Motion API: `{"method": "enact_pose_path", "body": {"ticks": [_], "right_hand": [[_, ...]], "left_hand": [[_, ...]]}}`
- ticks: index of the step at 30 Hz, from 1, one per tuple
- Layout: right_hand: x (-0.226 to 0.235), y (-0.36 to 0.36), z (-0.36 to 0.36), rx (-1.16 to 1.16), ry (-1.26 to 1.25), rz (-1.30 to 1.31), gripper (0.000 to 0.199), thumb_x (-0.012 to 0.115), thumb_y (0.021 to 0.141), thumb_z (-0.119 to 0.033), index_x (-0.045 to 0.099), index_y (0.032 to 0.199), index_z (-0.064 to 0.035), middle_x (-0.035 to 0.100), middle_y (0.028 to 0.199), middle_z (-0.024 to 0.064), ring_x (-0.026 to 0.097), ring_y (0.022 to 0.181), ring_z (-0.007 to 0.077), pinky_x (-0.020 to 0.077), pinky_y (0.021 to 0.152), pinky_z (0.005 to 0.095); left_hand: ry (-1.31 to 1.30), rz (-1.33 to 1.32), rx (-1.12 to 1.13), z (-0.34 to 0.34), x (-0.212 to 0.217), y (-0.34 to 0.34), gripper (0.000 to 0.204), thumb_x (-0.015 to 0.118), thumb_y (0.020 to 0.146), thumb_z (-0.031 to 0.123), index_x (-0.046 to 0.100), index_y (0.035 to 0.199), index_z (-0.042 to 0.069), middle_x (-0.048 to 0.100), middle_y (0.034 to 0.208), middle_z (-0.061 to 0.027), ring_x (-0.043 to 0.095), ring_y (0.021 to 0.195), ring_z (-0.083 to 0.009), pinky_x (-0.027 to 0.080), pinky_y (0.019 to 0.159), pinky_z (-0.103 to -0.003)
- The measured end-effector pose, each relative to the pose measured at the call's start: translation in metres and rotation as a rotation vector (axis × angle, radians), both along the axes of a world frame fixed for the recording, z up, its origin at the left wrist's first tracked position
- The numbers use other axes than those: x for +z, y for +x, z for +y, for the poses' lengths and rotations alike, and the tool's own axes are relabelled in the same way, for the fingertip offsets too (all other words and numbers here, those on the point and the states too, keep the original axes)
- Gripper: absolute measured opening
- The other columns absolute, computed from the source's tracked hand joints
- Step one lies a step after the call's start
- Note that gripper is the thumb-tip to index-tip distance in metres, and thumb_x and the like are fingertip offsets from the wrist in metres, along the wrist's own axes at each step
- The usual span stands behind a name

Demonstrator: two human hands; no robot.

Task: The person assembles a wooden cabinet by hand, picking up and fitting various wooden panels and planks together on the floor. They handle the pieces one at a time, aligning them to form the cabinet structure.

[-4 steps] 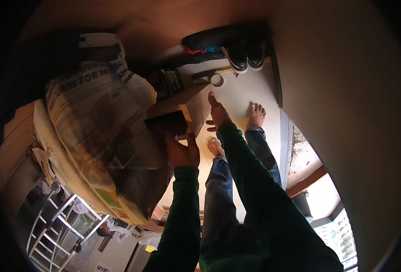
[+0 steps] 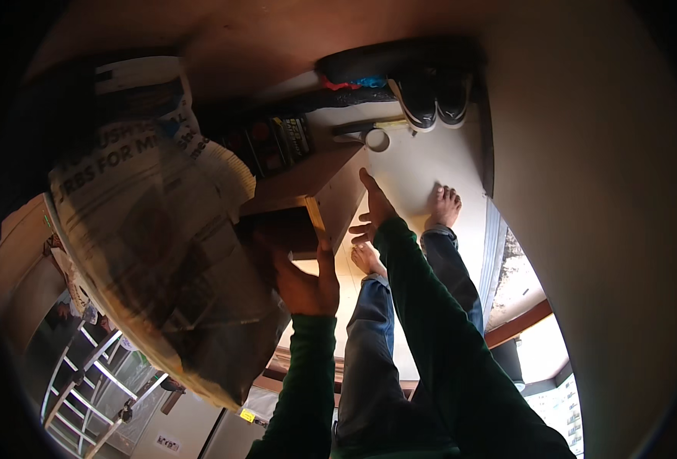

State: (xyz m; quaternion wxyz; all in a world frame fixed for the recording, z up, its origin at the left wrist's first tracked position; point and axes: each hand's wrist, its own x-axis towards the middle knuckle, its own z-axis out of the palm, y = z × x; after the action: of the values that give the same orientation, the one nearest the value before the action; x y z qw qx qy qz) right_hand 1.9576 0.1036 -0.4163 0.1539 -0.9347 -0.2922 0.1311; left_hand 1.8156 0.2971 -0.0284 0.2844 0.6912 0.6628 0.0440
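Observation:
A brown wooden box [image 2: 300, 180], its near end dark and hollow, sits ahead of me. My left hand [image 2: 308, 287] is just below the near end, thumb raised close to the box's corner and fingers apart in shadow. Pale floor shows between its thumb and fingers, and I cannot tell whether it touches the wood. Beside the right side of the box, my right hand [image 2: 377, 208] is open, thumb up and fingers stretched. Newspaper sheets [image 2: 147, 199] cover a bulky surface on the left and come close to my left hand.
Black shoes [image 2: 434, 99] stand at the far wall, near a white round cup-like thing [image 2: 377, 139]. Dark printed boxes [image 2: 273, 145] lie behind the wooden box. My bare feet [image 2: 445, 205] are on the pale floor [image 2: 411, 164]. A metal rack [image 2: 97, 379] is lower left.
The view has shifted, so the box, shoes and feet appear slightly lower and further right. Both hands keep about the same places beside the box.

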Motion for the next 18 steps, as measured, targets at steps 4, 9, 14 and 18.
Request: {"method": "enact_pose_path", "body": {"ticks": [4, 9, 14, 18], "right_hand": [[-0.066, -0.057, -0.005, 0.224, -0.196, -0.252, 0.046, 0.069, 0.071, -0.014, 0.060, 0.115, -0.0216, 0.060, 0.107, 0.0071, 0.054, 0.107, 0.0297, 0.0423, 0.087, 0.0498], [0.009, -0.118, 0.125, -0.186, 0.317, 0.843, 0.046, 0.068, 0.073, -0.022, 0.056, 0.117, -0.0148, 0.059, 0.107, 0.0090, 0.055, 0.104, 0.0297, 0.0418, 0.088, 0.0480], [0.101, -0.119, 0.221, -0.567, 0.376, 1.725, 0.053, 0.066, 0.078, -0.032, 0.053, 0.125, -0.0113, 0.057, 0.116, 0.0105, 0.053, 0.110, 0.0280, 0.0399, 0.095, 0.0437], [0.109, -0.091, 0.224, -0.670, 0.400, 1.850, 0.060, 0.064, 0.082, -0.041, 0.050, 0.132, -0.0085, 0.056, 0.123, 0.0117, 0.052, 0.115, 0.0266, 0.0383, 0.100, 0.0402]], "left_hand": [[0.071, 0.048, -0.008, 0.012, -0.010, -0.042, 0.098, 0.074, 0.087, 0.037, 0.016, 0.155, -0.002, 0.039, 0.147, -0.0318, 0.039, 0.138, -0.0397, 0.029, 0.115, -0.044], [0.075, 0.136, -0.201, 0.013, -0.030, -0.032, 0.101, 0.080, 0.083, 0.037, 0.019, 0.154, -0.002, 0.042, 0.145, -0.0297, 0.044, 0.134, -0.0384, 0.035, 0.111, -0.045], [-0.148, 0.357, -0.148, 0.024, -0.040, -0.031, 0.075, 0.085, 0.077, 0.039, 0.051, 0.126, -0.007, 0.063, 0.115, -0.0266, 0.066, 0.106, -0.0360, 0.054, 0.086, -0.043], [-0.165, 0.327, -0.115, 0.034, -0.056, -0.026, 0.059, 0.086, 0.077, 0.036, 0.062, 0.111, -0.006, 0.072, 0.091, -0.0206, 0.074, 0.080, -0.0322, 0.058, 0.069, -0.037]]}}
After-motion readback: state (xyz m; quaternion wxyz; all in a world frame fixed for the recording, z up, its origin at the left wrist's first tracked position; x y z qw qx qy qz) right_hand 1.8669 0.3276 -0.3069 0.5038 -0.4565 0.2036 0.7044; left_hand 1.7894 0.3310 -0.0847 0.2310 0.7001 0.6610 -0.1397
